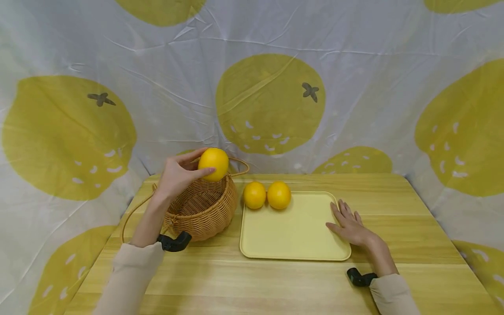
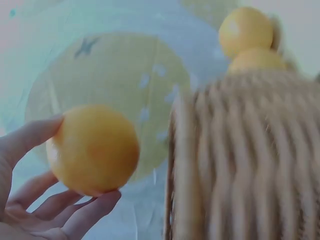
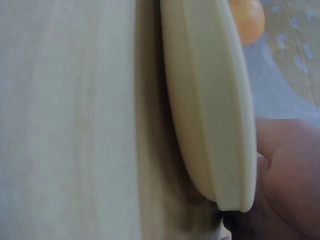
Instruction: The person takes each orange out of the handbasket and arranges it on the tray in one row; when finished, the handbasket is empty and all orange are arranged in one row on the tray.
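In the head view my left hand [image 1: 179,175] holds an orange [image 1: 214,164] between thumb and fingers, above the wicker basket [image 1: 208,221]. The left wrist view shows this orange [image 2: 95,150] beside the basket's woven wall [image 2: 240,160], which looks blurred. Two more oranges, a left one [image 1: 254,195] and a right one [image 1: 279,195], sit side by side at the back left of the pale yellow tray [image 1: 295,236]. My right hand [image 1: 348,225] rests at the tray's right edge with fingers extended. In the right wrist view the tray's rim [image 3: 220,110] hides part of that hand [image 3: 290,175].
The basket's thin handle [image 1: 131,214] loops out on its left side. All of this stands on a wooden table [image 1: 252,284]. Behind hangs a white cloth [image 1: 173,87] with large yellow fruit prints.
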Demonstrator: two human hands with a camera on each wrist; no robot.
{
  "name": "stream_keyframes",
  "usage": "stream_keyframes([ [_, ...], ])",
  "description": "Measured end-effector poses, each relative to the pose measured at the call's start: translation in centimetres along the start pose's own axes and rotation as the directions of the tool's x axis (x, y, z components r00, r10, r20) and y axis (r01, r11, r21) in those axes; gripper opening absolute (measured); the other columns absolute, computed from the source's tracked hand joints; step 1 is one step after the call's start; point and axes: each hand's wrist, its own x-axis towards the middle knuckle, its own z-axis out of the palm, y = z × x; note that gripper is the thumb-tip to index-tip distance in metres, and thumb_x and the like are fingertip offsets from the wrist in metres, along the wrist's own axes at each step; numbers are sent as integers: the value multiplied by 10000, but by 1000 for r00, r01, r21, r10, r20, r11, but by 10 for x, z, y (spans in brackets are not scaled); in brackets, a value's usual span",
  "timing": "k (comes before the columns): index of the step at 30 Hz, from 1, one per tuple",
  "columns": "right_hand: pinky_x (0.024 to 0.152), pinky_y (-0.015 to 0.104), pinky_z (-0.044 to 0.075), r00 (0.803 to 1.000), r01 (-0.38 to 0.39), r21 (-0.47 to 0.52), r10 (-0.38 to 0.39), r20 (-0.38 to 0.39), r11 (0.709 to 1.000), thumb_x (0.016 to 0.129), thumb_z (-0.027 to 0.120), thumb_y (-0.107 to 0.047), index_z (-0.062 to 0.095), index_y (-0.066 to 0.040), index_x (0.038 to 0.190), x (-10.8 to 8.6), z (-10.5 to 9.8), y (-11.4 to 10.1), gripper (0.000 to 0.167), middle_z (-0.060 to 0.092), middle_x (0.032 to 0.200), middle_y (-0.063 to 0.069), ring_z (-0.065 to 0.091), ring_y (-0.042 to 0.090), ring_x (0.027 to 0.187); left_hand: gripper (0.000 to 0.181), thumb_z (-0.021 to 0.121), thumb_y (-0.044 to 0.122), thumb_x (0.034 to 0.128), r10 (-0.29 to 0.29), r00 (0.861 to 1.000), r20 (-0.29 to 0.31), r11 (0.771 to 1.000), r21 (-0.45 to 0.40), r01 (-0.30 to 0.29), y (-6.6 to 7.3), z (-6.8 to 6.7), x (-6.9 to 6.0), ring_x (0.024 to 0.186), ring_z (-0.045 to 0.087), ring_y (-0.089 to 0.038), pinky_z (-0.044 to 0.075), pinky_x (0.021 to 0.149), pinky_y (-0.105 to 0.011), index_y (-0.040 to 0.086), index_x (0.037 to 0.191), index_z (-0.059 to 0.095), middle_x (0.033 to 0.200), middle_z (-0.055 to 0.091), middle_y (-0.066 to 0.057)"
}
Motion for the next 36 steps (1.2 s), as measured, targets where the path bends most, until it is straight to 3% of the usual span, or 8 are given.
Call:
stream_keyframes([
  [5, 1151, 731, -221, 1000, 5, 1, -5, -2, 1000, 1101, 472, -381, 23, 59, 1636, 1, -1, 0, 825, -192, 1673, 330, -213, 536, 1536, 651, 878, 192, 842, 75, 997, -26, 997, -3, -76, 4, 36, -1, 1197, 707, -273, 583, 833, -160, 166, 1442, 627, 1417, 665, -104],
  [10, 1153, 724, -228, 1000, 2, 4, -2, 1, 1000, 1101, 473, -380, 19, 58, 1636, 1, -2, -1, 827, -197, 1672, 327, -217, 534, 1536, 638, 890, 186, 824, 144, 989, -40, 989, 51, -142, 3, 74, 3, 1171, 714, -303, 581, 753, -159, 142, 1415, 652, 1387, 684, -117],
  [13, 1153, 721, -230, 1000, 1, 8, -1, 3, 1000, 1102, 471, -380, 18, 58, 1636, 1, -2, -1, 826, -198, 1672, 327, -218, 534, 1535, 626, 893, 183, 818, 173, 984, -49, 981, 94, -168, 3, 101, 3, 1205, 699, -294, 602, 755, -221, 117, 1397, 666, 1377, 690, -120],
  [16, 1154, 722, -229, 1000, -1, 6, 1, 1, 1000, 1102, 472, -377, 19, 60, 1635, 1, -1, 0, 824, -196, 1672, 329, -216, 536, 1535, 624, 894, 167, 810, 210, 976, -51, 971, 124, -202, 1, 129, 2, 1261, 668, -310, 626, 857, -335, 74, 1385, 670, 1395, 675, -139],
  [21, 1154, 723, -226, 1000, 1, 7, -1, 2, 1000, 1101, 474, -369, 18, 58, 1635, 0, -1, 0, 822, -196, 1672, 328, -215, 534, 1536, 626, 888, 145, 802, 304, 953, -22, 936, 196, -294, -6, 178, -3, 1292, 641, -367, 577, 1005, -473, -3, 1366, 662, 1387, 657, -208],
  [27, 1151, 733, -216, 1000, 8, 9, -8, -7, 1000, 1096, 490, -361, 34, 70, 1631, 0, -1, 0, 825, -181, 1667, 346, -202, 550, 1532, 620, 892, 174, 791, 374, 928, 12, 876, 324, -357, -10, 232, -10, 1216, 691, -368, 565, 1004, -485, 6, 1349, 679, 1352, 684, -208],
  [31, 1155, 730, -217, 1000, -2, 4, 2, -11, 1000, 1095, 490, -357, 43, 70, 1632, -1, -1, 0, 818, -177, 1668, 345, -197, 550, 1533, 610, 892, 173, 802, 386, 922, 30, 851, 372, -369, -7, 260, -14, 1199, 698, -365, 597, 973, -424, 15, 1352, 680, 1356, 679, -218],
  [36, 1154, 733, -214, 1000, -9, 6, 9, -14, 1000, 1094, 492, -361, 57, 71, 1631, 0, -1, 0, 815, -167, 1669, 348, -187, 554, 1535, 610, 895, 162, 801, 354, 935, 31, 840, 430, -332, -7, 287, -14, 1180, 712, -335, 608, 947, -389, 15, 1352, 679, 1363, 677, -211],
])
